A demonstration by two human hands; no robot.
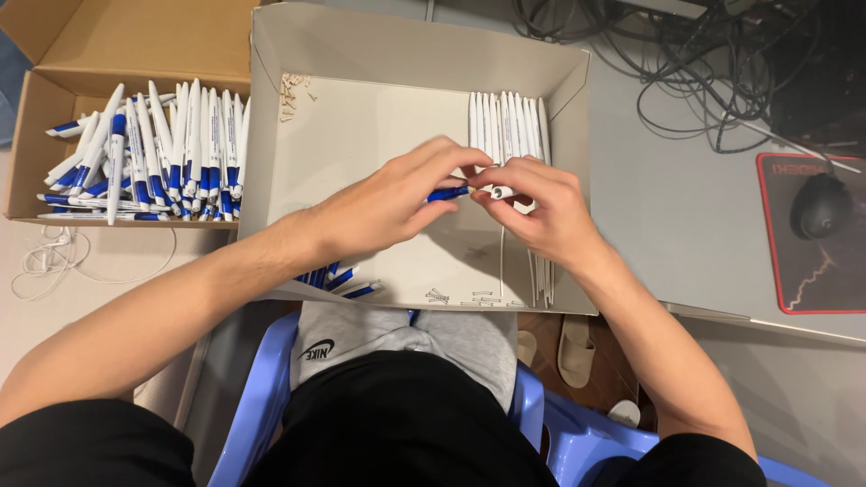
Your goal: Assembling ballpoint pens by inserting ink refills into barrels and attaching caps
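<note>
Grey table (704, 207) carries a white tray box (361, 135), parked on the lap edge so both hands work over it. Brown carton (108, 54) at left holds a loose heap of blue-and-white pens (153, 153). Neat row of white barrels (507, 126) lines the tray's right wall.

Left hand (388, 203) pinches a blue pen part (448, 192); right hand (537, 212) pinches a white barrel end (502, 192), tips meeting mid-tray.

Joint hidden by fingers. More pens under the left wrist, partly covered. Small bits along the tray's front edge too small to identify.
</note>
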